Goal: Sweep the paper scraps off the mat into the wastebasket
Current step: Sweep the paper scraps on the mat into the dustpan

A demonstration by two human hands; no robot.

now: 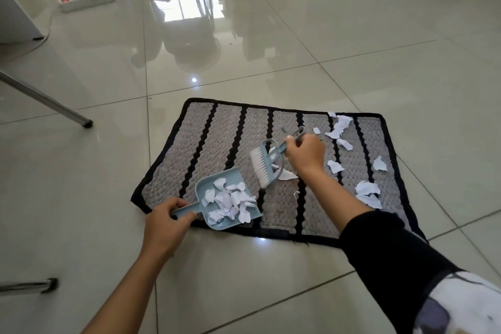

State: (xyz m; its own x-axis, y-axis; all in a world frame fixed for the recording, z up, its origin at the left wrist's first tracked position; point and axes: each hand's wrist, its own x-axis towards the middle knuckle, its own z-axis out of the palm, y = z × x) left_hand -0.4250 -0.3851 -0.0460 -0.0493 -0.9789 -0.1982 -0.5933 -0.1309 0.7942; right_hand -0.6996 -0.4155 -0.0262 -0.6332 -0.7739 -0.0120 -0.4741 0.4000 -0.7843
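A grey mat (217,138) with black stripes and a black border lies on the tiled floor. My left hand (162,222) grips the handle of a light blue dustpan (206,187), which rests on the mat's near left part and holds several white paper scraps (230,203). My right hand (305,153) grips the handle of a small blue brush (264,164), its white bristles on the mat just right of the pan. Several loose paper scraps (367,190) lie on the mat's right side. No wastebasket is in view.
A metal furniture leg (46,102) slants in at the left, and another leg end (40,285) sits at the lower left. A white power strip (86,1) with cables lies at the far left. Glossy floor tiles (379,35) surround the mat.
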